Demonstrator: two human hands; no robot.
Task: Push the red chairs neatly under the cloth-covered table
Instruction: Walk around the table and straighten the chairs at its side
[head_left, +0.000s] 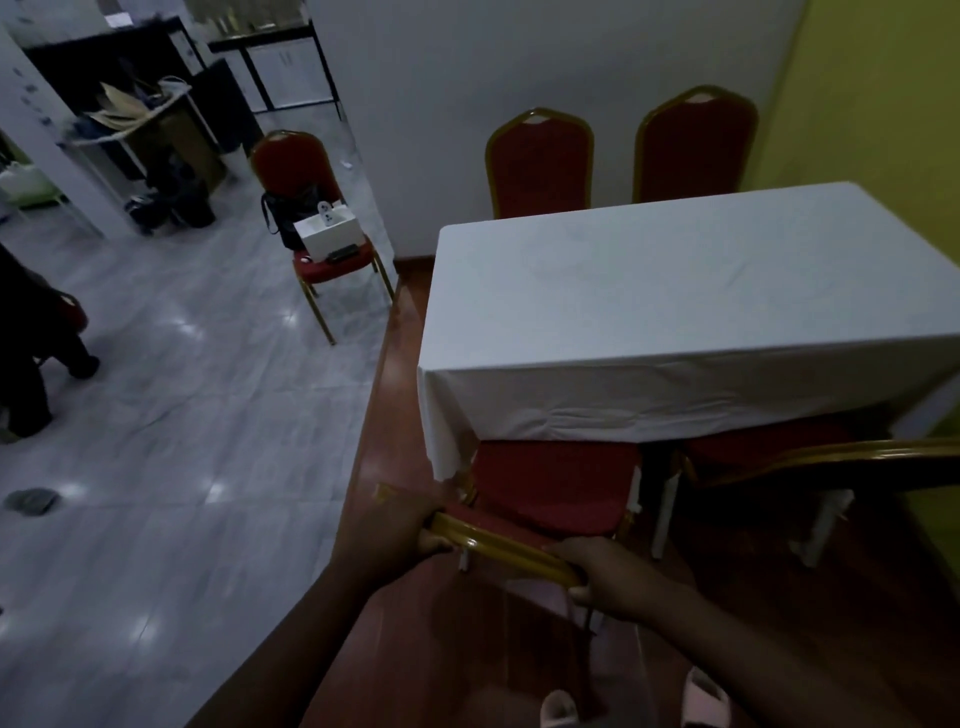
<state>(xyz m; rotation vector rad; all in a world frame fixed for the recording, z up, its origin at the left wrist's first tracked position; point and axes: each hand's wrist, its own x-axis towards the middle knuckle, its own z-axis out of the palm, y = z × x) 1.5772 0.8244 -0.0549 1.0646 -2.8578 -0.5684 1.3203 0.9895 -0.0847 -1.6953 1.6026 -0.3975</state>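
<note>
Left hand (402, 525) and right hand (605, 574) are both gripping the gold top rail of the near red chair (550, 486), fingers clamped around it. Chair's seat is sitting partly under the cloth-covered table (675, 312) edge, a second red chair (769, 452) tucked just beside it.

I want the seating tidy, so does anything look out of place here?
Yes. One red chair stands apart on the tiled floor, away from the cloth-covered table, with a white box and dark bag on its seat. The nearest chair, held by both hands, sits angled to the table edge.
</note>
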